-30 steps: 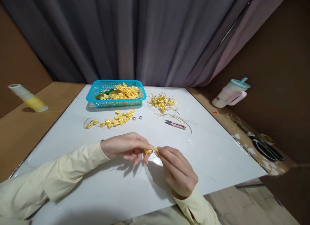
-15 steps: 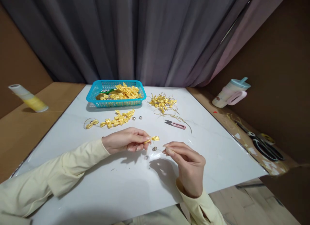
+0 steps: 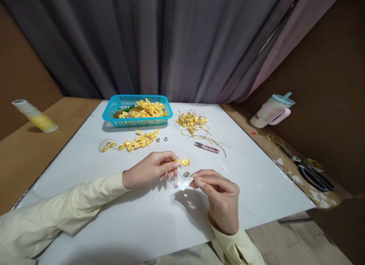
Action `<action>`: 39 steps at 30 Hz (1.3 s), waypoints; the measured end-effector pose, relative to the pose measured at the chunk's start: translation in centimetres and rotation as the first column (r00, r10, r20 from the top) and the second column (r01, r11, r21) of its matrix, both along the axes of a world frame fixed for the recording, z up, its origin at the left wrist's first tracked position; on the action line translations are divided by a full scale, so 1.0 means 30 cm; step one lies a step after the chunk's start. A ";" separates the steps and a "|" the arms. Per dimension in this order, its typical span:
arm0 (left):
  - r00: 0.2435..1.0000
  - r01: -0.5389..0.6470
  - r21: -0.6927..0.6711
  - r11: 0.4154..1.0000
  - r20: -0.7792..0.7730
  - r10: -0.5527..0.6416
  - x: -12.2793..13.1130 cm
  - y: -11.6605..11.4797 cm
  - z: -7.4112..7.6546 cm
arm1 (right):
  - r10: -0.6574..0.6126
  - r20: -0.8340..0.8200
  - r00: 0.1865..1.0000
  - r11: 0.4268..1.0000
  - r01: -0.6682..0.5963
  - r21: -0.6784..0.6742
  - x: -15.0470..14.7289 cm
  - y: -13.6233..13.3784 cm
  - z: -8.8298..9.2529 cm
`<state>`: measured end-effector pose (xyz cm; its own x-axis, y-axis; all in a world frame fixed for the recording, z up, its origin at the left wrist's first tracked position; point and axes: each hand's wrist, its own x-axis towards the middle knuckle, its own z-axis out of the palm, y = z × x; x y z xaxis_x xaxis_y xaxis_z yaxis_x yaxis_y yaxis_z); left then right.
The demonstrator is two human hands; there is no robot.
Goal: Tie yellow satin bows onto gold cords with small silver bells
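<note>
My left hand (image 3: pixel 155 168) pinches a small yellow ribbon bow (image 3: pixel 184 162) between thumb and fingertips, above the white tabletop. My right hand (image 3: pixel 218 187) is closed, its fingertips pinching a thin cord (image 3: pixel 190 177). A little silver bell (image 3: pixel 186 174) hangs on the cord, between the bow and my right fingertips. Behind my left hand lie a row of yellow bows (image 3: pixel 139 140), two loose silver bells (image 3: pixel 162 140) and a bow on a looped cord (image 3: pixel 108 145).
A blue basket (image 3: pixel 137 122) of bows stands at the back. Right of it are a pile of corded bows (image 3: pixel 192 121) and pink thread snips (image 3: pixel 207 147). Black scissors (image 3: pixel 310 177) and a lidded cup (image 3: pixel 269 111) are at the right, a ribbon roll (image 3: pixel 35 116) at the left.
The bow in my left hand has turned so both loops face me more, and the hand has shifted slightly right. The bell has moved a little right, closer to my right fingertips.
</note>
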<state>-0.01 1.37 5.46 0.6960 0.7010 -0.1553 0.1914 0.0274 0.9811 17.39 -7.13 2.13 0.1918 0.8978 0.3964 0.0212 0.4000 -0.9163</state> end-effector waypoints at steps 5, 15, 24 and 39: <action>0.979 0.118 -0.275 0.954 0.192 -0.066 -0.010 0.019 -0.007 | 0.007 -0.025 1.000 1.000 -0.007 -0.010 0.006 0.000 0.028; 0.895 0.440 -0.253 0.862 0.043 -0.444 -0.009 -0.001 -0.006 | 0.083 -0.075 0.994 0.966 -0.099 -0.238 0.081 0.096 0.174; 0.972 0.229 0.028 0.973 -0.059 -0.227 0.000 -0.014 -0.009 | 0.203 0.083 0.976 0.973 -0.192 -0.129 0.050 0.086 0.256; 0.995 -0.099 0.377 0.921 0.051 0.087 -0.011 -0.021 0.009 | 0.199 0.246 0.949 0.978 -0.208 0.009 0.031 0.015 0.293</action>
